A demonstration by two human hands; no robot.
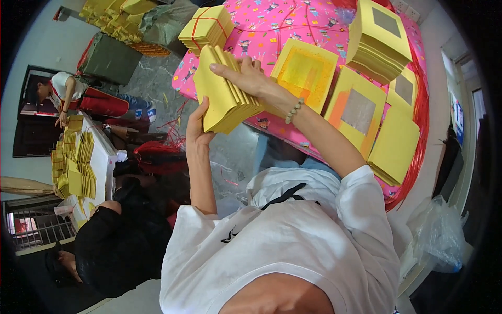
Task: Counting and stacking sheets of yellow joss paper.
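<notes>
At far left of the frame, a white table (107,152) carries small stacks of yellow paper (73,165), with a person in black (117,246) below it. At upper centre, the left hand (197,128) grips the lower edge of a thick bundle of yellow sheets (225,94), fingers wrapped behind it. The right hand (246,76) clasps the bundle's top, fingers curled over. To the right, gold-printed yellow squares (358,110) lie on a pink patterned cloth (266,26).
</notes>
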